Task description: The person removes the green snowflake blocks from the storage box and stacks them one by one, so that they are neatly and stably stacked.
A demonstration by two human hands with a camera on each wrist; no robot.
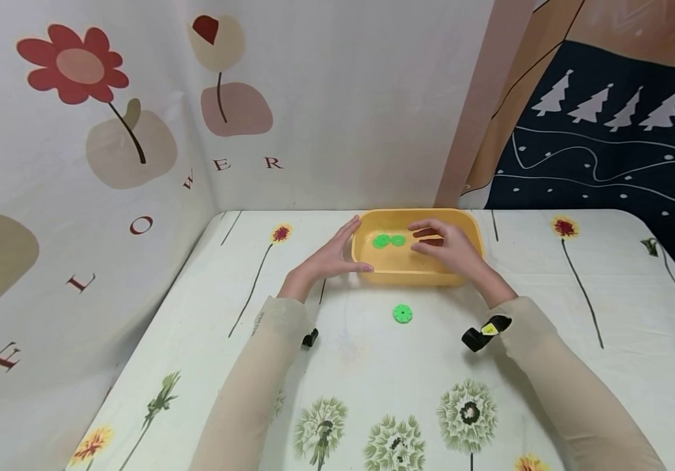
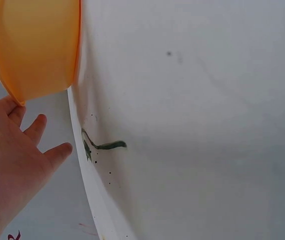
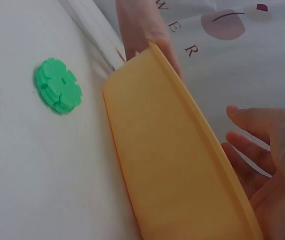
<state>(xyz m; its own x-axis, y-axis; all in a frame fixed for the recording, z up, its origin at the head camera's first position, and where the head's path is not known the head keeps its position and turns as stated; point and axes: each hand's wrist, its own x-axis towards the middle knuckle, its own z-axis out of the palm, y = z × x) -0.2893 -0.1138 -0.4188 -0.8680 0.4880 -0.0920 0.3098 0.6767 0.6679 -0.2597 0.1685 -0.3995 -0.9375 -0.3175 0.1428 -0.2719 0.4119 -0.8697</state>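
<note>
A yellow plastic tub (image 1: 414, 278) stands towards the back of the table, with green notched discs (image 1: 381, 241) lying inside at its left half. My left hand (image 1: 330, 255) rests against the tub's left end, fingers spread and fairly straight, with the thumb by the front wall. Over the right half of the tub is my right hand (image 1: 446, 247), its fingers loosely bent and apart, with nothing visible between them. Another green notched piece (image 1: 403, 313) lies on the table in front of the tub. In the right wrist view this green piece (image 3: 57, 86) looks thick, like stacked discs.
A white flower-print cloth (image 1: 349, 366) covers the table. Printed fabric (image 1: 337, 98) hangs right behind the tub and along the left side. Dark fabric with tree shapes (image 1: 620, 144) hangs at the back right.
</note>
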